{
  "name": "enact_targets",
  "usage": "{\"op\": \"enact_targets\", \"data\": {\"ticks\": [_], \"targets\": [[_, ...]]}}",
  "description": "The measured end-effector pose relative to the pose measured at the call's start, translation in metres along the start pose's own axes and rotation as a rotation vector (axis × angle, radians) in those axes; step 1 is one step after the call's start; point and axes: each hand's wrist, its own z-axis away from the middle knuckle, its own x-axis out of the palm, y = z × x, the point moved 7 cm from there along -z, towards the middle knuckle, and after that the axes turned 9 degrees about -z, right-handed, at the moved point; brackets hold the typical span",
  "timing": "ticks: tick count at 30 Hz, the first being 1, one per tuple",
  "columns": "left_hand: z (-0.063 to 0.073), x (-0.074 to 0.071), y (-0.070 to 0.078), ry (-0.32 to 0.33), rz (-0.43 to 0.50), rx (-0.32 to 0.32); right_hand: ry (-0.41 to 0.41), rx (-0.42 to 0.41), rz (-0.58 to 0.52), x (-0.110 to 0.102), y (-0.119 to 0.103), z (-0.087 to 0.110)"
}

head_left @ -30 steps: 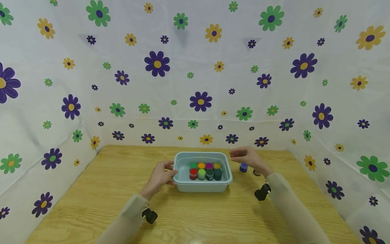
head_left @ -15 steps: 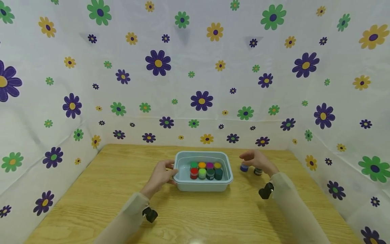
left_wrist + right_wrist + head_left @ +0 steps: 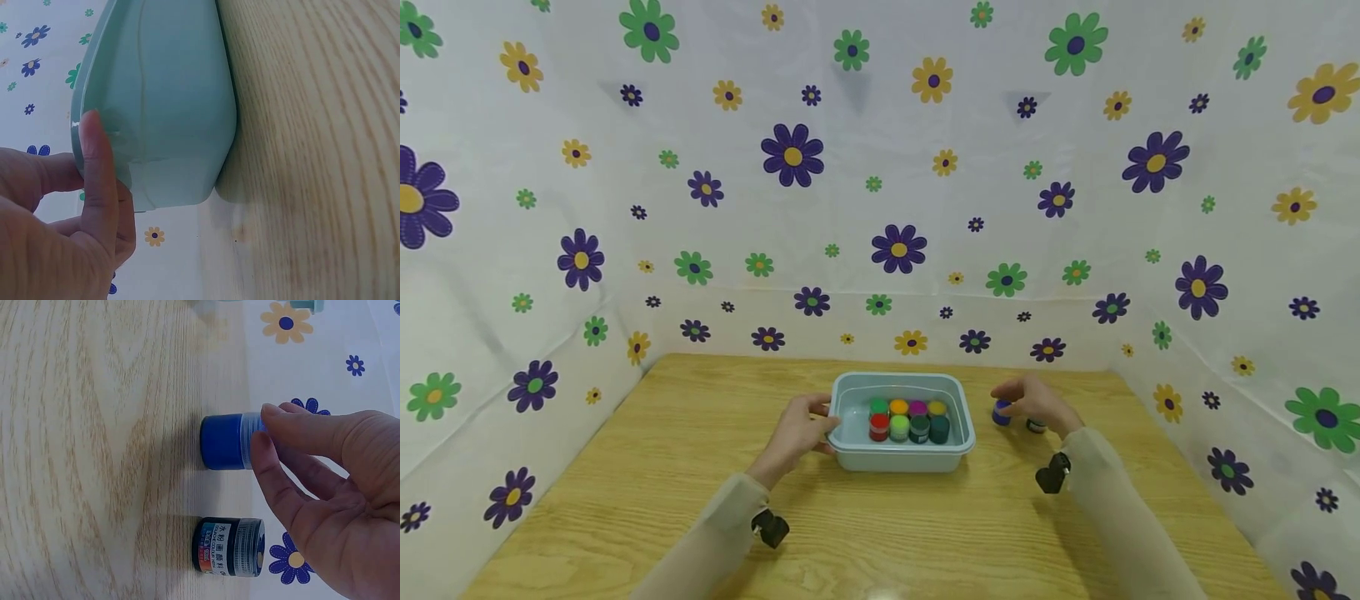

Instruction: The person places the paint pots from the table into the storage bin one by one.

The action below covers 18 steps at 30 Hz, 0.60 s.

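My left hand (image 3: 800, 431) grips the left rim of a pale blue plastic basin (image 3: 902, 461), thumb and fingers on either side of the edge. The basin wall (image 3: 181, 94) fills much of the left wrist view. Inside it stand several small paint jars, among them a red one (image 3: 878, 428) and a light green one (image 3: 898, 429). On the table to the basin's right, my right hand (image 3: 331, 469) pinches the clear lid of an upright blue paint jar (image 3: 222, 442); the far side of the lid is hidden by the fingers.
A dark gouache jar (image 3: 215, 547) with a printed label stands beside the blue one, nearer the right wrist. The wooden table (image 3: 880, 533) ends at a white flowered curtain (image 3: 895, 192) at the back and sides.
My right hand has moved right and down from beside the basin's rim to the blue jar and now pinches its lid. The left hand and the basin stay put.
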Motion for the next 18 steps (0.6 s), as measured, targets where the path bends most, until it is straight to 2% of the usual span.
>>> {"op": "enact_targets", "data": {"ticks": [18], "targets": [[0.0, -0.001, 0.0, 0.0, -0.011, -0.011, -0.099, -0.039, 0.044, 0.013, 0.003, -0.001]]}}
